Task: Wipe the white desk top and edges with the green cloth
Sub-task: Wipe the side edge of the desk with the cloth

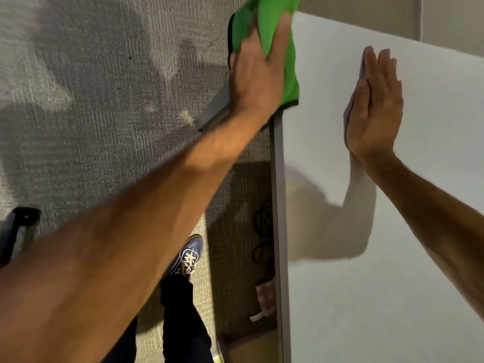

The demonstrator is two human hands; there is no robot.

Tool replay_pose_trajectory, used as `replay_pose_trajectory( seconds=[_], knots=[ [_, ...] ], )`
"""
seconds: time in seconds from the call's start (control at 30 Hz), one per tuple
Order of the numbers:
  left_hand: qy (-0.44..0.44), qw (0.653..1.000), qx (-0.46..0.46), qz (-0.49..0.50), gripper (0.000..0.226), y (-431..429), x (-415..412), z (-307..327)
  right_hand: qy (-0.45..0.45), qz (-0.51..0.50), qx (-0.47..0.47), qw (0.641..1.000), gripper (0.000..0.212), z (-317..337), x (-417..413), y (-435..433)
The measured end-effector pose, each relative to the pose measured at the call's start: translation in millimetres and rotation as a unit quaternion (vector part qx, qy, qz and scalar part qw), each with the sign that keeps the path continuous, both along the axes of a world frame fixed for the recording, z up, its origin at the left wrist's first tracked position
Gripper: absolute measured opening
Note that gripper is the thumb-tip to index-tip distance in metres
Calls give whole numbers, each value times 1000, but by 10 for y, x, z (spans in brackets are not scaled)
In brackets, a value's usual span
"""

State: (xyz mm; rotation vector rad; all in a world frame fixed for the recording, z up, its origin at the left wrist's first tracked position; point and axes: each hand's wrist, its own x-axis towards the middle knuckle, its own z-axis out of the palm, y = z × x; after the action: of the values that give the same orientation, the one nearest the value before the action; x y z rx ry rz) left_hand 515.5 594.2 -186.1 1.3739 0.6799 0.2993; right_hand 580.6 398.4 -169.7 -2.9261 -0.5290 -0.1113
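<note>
The white desk top (392,284) fills the right half of the view, and its grey left edge (279,205) runs from top to bottom. The green cloth (267,19) is draped over that edge near the far corner. My left hand (256,74) presses the cloth against the edge, thumb on the top side and fingers wrapped down the outer side. My right hand (374,113) lies flat on the bare desk top with its fingers together, to the right of the cloth and holding nothing.
Grey carpet (91,100) lies to the left of the desk. My foot in a blue shoe (190,254) stands near the desk edge. Black cables (262,231) sit on the floor under the desk. A dark chair base (15,231) shows at the far left.
</note>
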Motion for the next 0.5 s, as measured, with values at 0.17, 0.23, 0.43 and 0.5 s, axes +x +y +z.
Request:
replay_pose_trajectory(
  seconds=[0.17,0.23,0.43,0.5],
  knots=[
    [24,985,159,-58,30,-543,-951,52,6,-8,-1,1000,49,24,5,-2],
    [57,988,100,-107,50,-803,-1367,60,6,-9,2,1000,49,24,7,-9],
    [43,988,98,-113,67,-1115,-1702,39,10,-9,3,1000,48,34,9,-4],
    [48,988,117,-93,66,-1018,-1510,39,14,-12,4,1000,48,36,9,4]
  ],
)
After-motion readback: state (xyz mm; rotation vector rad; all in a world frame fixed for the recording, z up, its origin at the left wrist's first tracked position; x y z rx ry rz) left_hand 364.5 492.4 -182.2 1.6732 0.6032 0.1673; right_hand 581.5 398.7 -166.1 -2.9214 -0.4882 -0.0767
